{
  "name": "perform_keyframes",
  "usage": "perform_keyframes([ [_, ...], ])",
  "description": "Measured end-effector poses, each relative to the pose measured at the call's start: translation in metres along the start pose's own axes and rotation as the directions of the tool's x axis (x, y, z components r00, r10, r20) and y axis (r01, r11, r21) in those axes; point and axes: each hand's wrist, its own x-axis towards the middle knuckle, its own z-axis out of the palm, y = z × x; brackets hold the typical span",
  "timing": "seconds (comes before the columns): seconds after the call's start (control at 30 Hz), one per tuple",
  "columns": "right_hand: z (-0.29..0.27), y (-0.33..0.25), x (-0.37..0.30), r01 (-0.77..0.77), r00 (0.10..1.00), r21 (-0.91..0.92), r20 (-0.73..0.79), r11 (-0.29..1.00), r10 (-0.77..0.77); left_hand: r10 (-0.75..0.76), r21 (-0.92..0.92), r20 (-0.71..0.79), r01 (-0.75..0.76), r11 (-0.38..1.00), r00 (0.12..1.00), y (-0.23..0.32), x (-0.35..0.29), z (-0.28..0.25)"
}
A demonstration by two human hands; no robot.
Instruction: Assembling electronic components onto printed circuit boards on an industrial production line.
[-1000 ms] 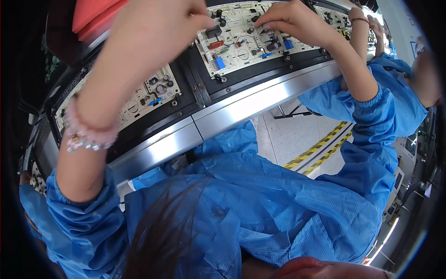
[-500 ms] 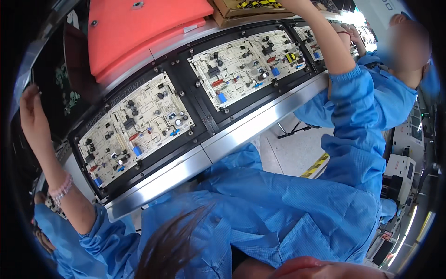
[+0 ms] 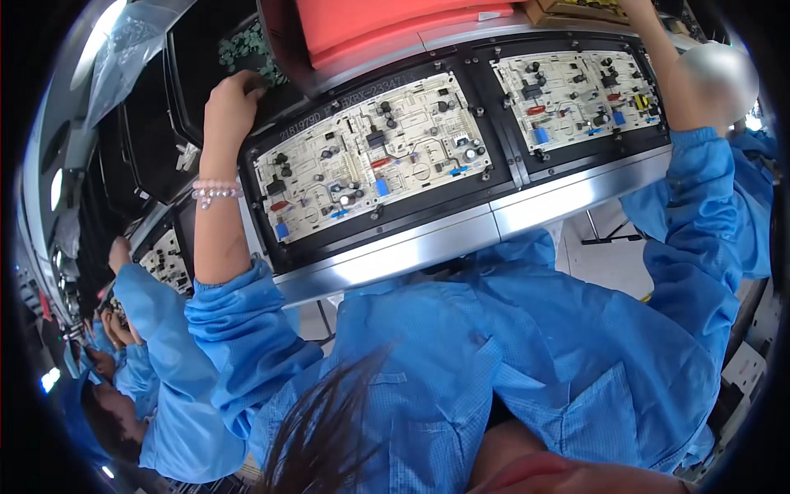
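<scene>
Two hands have left the circuit boards (image 3: pixel 354 173), now uncovered: our left hand (image 3: pixel 233 103), grip unclear, nears green parts (image 3: pixel 247 51), bench's (image 3: pixel 395 255) far-left corner; right hand unseen.

The trays (image 3: pixel 395 222) look like matt black plastic, with bright metal screws (image 3: pixel 377 212) round their edges and a smooth, glossy silver metal rail (image 3: pixel 411 244) along the near edge. Their boards (image 3: pixel 309 185) are pale and matt, with smooth, plastic-looking blue blocks (image 3: pixel 381 188); past the far edge, the slab (image 3: pixel 370 33) is smooth, low-sheen red. The coat (image 3: pixel 592 420) is creased, fine-gridded cloth, the bracelet (image 3: pixel 217 194) glossy beads, the bag (image 3: pixel 132 70) clear, shiny, crinkled plastic
</scene>
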Motion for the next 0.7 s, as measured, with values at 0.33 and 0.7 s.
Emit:
perform_keyframes([
  [0.33, -0.029, -0.111, -0.079, -0.358, 0.861, 0.706, 0.503, 0.611, -0.077, -0.024, 0.219, 0.014, 0.021, 0.976, 1.000, -0.021, -0.006, -0.011],
  [0.7, -0.080, -0.130, -0.177, -0.392, 0.628, 0.459, 0.767, 0.797, -0.133, 0.049, 0.219, -0.162, -0.012, 0.976, 0.986, -0.019, -0.008, -0.010],
])
